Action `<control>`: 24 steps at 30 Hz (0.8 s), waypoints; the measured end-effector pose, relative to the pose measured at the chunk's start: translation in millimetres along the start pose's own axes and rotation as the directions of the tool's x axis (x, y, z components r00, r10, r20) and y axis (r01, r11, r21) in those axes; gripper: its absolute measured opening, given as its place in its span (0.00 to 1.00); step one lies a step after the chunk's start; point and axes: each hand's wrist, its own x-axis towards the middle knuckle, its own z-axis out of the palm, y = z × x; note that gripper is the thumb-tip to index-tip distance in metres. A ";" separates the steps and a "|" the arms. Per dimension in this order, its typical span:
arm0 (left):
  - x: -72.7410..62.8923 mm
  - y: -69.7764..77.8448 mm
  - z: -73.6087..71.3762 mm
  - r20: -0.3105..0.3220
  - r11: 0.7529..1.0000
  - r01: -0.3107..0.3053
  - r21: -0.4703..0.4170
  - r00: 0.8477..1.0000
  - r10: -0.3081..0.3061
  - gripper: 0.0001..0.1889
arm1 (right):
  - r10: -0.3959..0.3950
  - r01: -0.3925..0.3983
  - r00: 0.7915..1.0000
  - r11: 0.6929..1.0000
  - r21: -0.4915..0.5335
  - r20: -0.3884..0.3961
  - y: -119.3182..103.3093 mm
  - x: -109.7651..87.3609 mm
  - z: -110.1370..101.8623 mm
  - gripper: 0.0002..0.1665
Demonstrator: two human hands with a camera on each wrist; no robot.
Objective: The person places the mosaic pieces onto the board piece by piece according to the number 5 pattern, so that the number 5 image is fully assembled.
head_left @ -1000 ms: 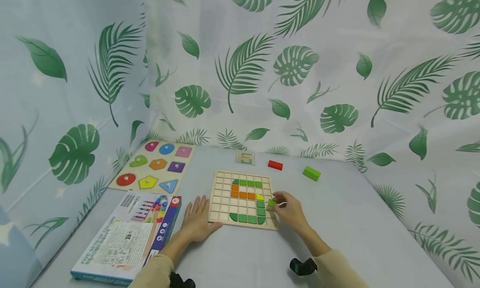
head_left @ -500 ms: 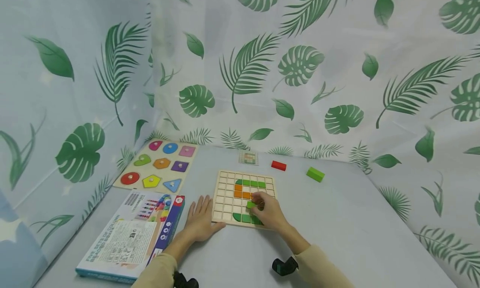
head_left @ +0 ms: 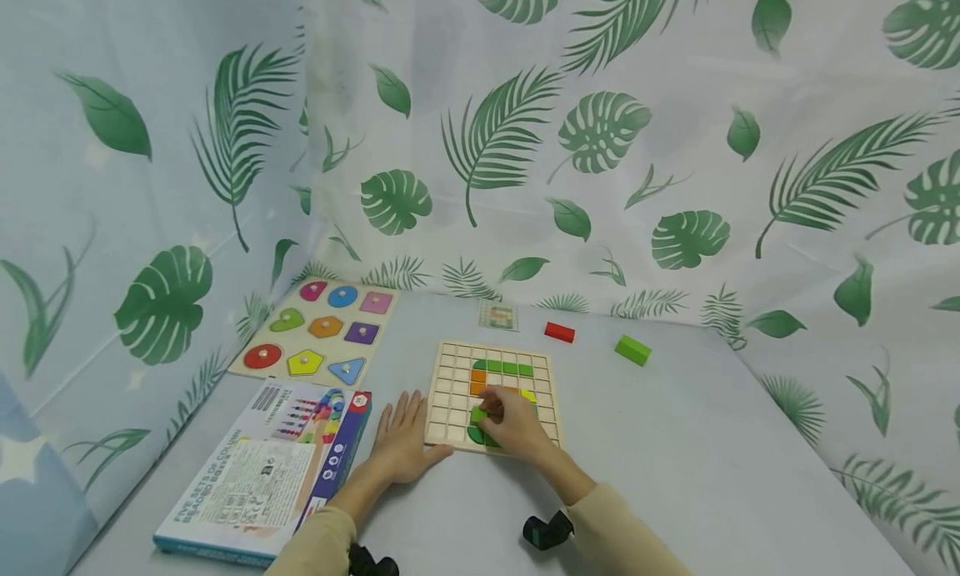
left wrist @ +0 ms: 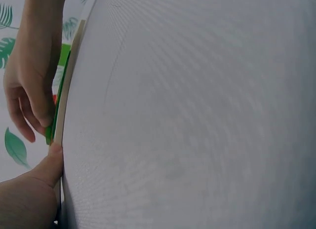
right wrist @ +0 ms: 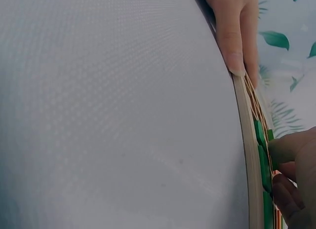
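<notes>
My right hand (head_left: 519,428) pinches a small light green block (head_left: 477,415) between thumb and fingertips, low over the wooden grid board (head_left: 450,397). Under and around it, dark green pieces (right wrist: 265,167) line the board's near rows, partly hidden by the hand. Orange squares (head_left: 477,383), a yellow one (head_left: 528,395) and a row of green ones (head_left: 510,367) fill other cells. My left hand (head_left: 402,447) lies flat on the table with fingers spread, its thumb at the board's near left corner; the left wrist view shows that thumb (left wrist: 52,167) against the board's edge.
Behind the board lie a small pattern card (head_left: 498,316), a red block (head_left: 559,332) and a larger green block (head_left: 633,350). A knobbed shape puzzle (head_left: 292,343) is at the back left, with a printed box (head_left: 255,476) in front of it.
My right hand has carried the small green block leftward, from the board's right side to above its near left part. The left hand stays in place beside the board.
</notes>
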 end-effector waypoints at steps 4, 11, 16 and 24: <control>-3.6 4.8 -4.8 -0.003 1.000 -0.008 -0.009 1.000 0.008 0.47 | 0.012 -0.012 1.000 1.000 -0.010 0.005 -1.8 -0.6 1.2 0.20; -5.4 6.1 -5.7 -0.008 1.000 -0.005 -0.010 1.000 0.005 0.47 | 0.015 -0.014 1.000 0.999 -0.029 0.008 -2.2 -0.5 2.8 0.21; -4.1 4.7 -3.7 -0.013 1.000 -0.007 -0.016 1.000 0.007 0.47 | 0.009 -0.009 1.000 1.000 -0.022 0.001 -3.3 -0.8 1.8 0.20; 0.3 3.7 -6.3 0.002 1.000 -0.004 -0.017 1.000 0.005 0.47 | -0.013 0.010 0.998 0.999 -0.047 -0.060 3.0 -1.3 -15.4 0.18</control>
